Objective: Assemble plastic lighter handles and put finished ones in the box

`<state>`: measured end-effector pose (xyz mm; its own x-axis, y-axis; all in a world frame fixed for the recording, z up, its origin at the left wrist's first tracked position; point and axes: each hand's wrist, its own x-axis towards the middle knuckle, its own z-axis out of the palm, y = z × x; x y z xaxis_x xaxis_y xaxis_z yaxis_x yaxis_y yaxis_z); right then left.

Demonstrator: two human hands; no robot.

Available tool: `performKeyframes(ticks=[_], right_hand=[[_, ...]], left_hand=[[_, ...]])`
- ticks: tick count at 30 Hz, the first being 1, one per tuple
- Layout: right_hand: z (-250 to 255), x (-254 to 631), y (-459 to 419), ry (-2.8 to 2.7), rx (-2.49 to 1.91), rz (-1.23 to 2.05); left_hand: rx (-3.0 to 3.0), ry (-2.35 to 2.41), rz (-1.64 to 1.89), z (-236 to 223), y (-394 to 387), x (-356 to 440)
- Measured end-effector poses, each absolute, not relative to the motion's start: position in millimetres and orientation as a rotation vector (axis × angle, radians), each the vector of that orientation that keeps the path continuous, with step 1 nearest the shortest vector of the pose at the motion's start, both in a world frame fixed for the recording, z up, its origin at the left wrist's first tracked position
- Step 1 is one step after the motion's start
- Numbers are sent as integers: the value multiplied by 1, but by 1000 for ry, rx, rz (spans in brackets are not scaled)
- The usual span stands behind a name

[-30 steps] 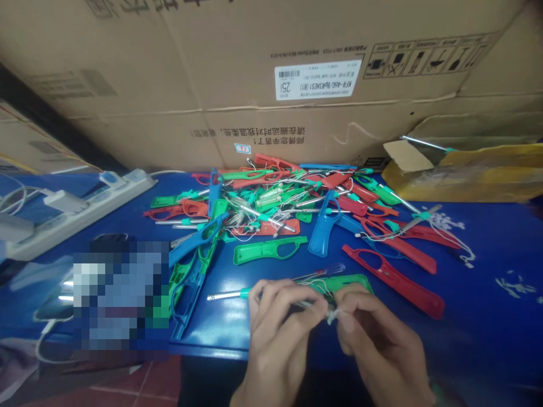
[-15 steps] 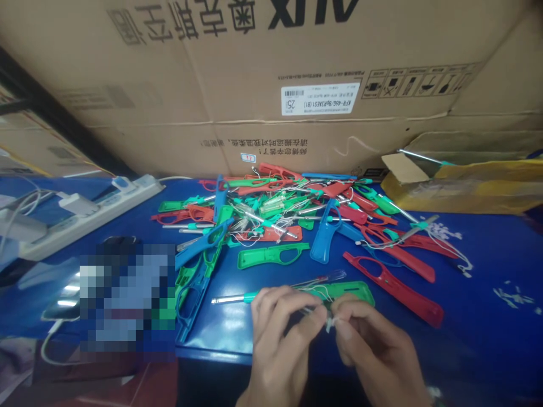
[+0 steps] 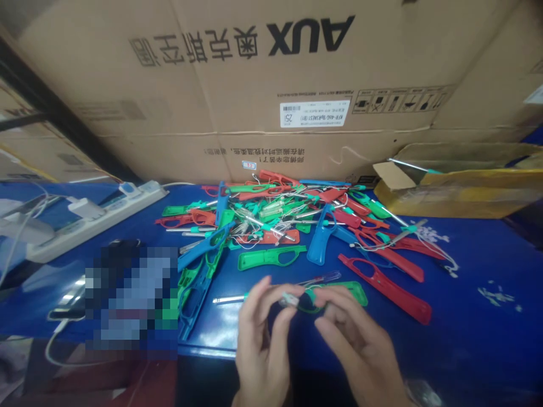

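Observation:
My left hand (image 3: 265,333) is closed, its thumb and index finger pinching a small whitish, partly clear part (image 3: 289,299). To its right my right hand (image 3: 360,339) hovers with thumb and index finger a little apart; nothing shows between them. Just behind both hands lie a green lighter half-shell (image 3: 354,291), partly covered by my fingers, and a metal lighter tube (image 3: 229,299) with a teal collar. A thin clear part (image 3: 326,277) rests beyond them. The blurred spot between my hands hides fine detail.
A pile of red, green and blue lighter shells (image 3: 271,254), tubes and wires spreads over the blue table (image 3: 466,339). A red shell (image 3: 390,291) lies at right. Behind stand a large carton (image 3: 203,107) and an open yellow-taped box (image 3: 458,192). Left are a power strip (image 3: 106,220) and a phone (image 3: 70,299).
My hands have drawn apart from a shared pinch. The whitish part has moved left with my left hand, and my right fingers have opened. The view has tilted slightly.

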<state>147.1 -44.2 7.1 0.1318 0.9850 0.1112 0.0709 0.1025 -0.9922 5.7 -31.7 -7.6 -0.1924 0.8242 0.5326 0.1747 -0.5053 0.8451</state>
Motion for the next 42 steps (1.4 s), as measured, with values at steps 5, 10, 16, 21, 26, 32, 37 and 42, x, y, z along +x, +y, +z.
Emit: performKeyframes(ticks=[5,10,16,21,26,32,37,42], right_hand=[[12,141,-47,-1432,-1201,1011],[18,178,-45,-1534,-1193,881],[8,206,-41,-1383,-1423,619],[4,204,-38,-1290,-1420,733],[3,205,-31,-1203,-1421,830],[3,201,-31,-1184,-1462,861],[-1,204,-36,-1210,-1509,954],[-3,203,-40,-1309,-1543,1054]], left_hand=[[1419,939,1611,-9,-40,8],[1546,824,1364,14,-23,5],[2141,1110,1170,37,28,-4],[2445,1304,861,30,40,5],[2508,1404,595,31,42,15],[2423,1432,404,44,42,16],[2293,1337,682,34,25,4],[2179,1152,1079,12,7,-6]])
